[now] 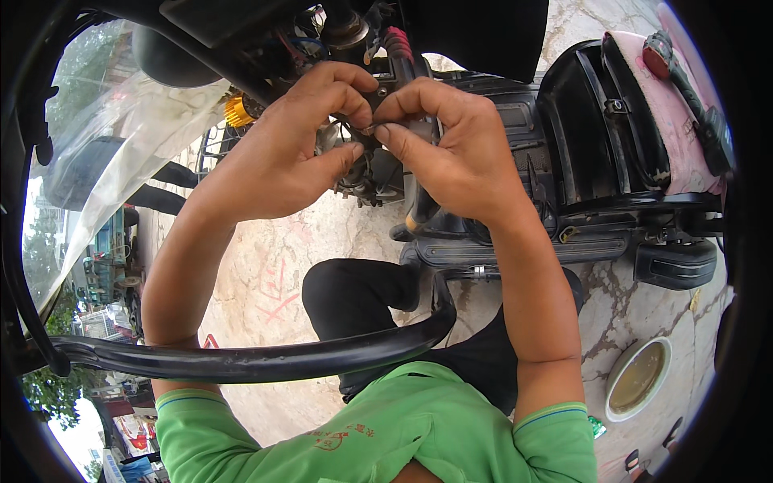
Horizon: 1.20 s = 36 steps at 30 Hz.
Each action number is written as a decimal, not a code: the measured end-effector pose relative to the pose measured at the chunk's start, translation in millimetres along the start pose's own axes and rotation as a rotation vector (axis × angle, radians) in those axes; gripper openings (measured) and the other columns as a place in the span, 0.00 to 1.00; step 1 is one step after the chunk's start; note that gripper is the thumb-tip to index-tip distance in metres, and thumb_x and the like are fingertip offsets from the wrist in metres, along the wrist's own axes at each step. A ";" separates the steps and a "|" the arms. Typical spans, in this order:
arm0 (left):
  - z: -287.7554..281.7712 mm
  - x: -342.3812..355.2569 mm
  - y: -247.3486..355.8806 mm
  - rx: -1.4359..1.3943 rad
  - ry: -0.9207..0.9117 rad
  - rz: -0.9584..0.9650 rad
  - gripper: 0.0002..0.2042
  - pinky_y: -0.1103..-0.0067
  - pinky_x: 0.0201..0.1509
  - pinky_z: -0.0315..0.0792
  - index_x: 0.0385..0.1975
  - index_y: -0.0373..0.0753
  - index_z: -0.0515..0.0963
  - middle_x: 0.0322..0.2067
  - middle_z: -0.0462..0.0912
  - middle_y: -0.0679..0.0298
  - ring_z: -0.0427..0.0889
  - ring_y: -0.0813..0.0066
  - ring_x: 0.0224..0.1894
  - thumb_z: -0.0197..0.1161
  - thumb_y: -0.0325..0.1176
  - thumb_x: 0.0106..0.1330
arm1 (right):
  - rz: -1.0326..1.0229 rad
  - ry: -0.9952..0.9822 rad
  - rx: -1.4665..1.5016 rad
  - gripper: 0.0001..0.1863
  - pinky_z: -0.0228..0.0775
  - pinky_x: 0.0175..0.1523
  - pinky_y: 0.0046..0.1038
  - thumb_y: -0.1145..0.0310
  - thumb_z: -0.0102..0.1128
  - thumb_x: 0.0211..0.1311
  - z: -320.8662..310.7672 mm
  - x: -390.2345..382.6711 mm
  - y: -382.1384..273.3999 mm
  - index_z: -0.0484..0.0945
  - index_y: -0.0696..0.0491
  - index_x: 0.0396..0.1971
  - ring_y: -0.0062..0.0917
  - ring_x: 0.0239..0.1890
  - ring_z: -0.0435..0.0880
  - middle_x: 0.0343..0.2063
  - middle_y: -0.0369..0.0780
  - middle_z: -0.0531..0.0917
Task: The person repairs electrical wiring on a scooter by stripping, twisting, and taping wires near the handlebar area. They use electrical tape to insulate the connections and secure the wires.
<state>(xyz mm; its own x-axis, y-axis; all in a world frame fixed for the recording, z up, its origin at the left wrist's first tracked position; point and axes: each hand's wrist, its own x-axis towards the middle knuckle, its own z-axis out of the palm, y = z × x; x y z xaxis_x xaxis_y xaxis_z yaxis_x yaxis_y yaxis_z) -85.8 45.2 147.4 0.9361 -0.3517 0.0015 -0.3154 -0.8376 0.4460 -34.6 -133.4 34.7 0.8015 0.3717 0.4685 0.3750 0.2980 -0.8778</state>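
Note:
Both my hands meet at the front of a vehicle that looks like an electric tricycle or scooter, among exposed wires and metal parts. My right hand [455, 149] pinches with thumb and bent forefinger at a tiny piece, perhaps a wire end, too small to name. Close against it, my left hand [294, 145] has its fingers curled toward the same spot; its thumb sits a little lower, and whatever it holds is hidden. Just above the fingertips are a ribbed red grip-like sleeve [398, 44] and dark wiring [298, 52].
A black curved bar [258, 362] crosses in front of my body. Clear plastic sheeting [121, 153] hangs at left, near a yellow finned part [237, 111]. At right are the black seat [576, 121], a pink cloth [652, 113] and a basin of murky water [638, 378] on cracked ground.

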 end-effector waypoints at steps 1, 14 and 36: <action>4.0 1.0 0.1 0.014 0.021 0.004 0.08 0.73 0.54 0.72 0.37 0.34 0.73 0.55 0.76 0.58 0.77 0.71 0.47 0.65 0.24 0.62 | 0.031 -0.005 0.038 0.10 0.78 0.39 0.26 0.77 0.67 0.55 0.0 0.3 -0.1 0.84 0.63 0.36 0.24 0.33 0.87 0.32 0.44 0.87; 19.8 -2.5 -10.5 0.122 0.304 0.181 0.10 0.75 0.39 0.77 0.37 0.34 0.79 0.46 0.79 0.57 0.84 0.63 0.40 0.70 0.20 0.58 | 0.056 -0.009 0.018 0.09 0.77 0.39 0.24 0.75 0.67 0.55 -5.1 3.5 -0.1 0.84 0.64 0.34 0.20 0.31 0.85 0.31 0.42 0.87; 37.9 -3.0 -26.8 0.433 0.466 0.508 0.14 0.77 0.29 0.79 0.35 0.33 0.83 0.35 0.82 0.57 0.85 0.63 0.31 0.71 0.16 0.47 | -0.309 0.146 -0.470 0.05 0.71 0.35 0.35 0.78 0.68 0.49 7.1 -1.0 -6.3 0.82 0.57 0.28 0.38 0.31 0.81 0.29 0.40 0.79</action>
<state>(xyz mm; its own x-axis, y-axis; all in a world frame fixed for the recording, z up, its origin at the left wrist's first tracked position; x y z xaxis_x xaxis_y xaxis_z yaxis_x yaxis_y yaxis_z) -86.1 52.8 101.5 0.6007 -0.6023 0.5257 -0.6623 -0.7432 -0.0947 -41.1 -129.4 40.5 0.6653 0.1942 0.7209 0.7417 -0.0619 -0.6679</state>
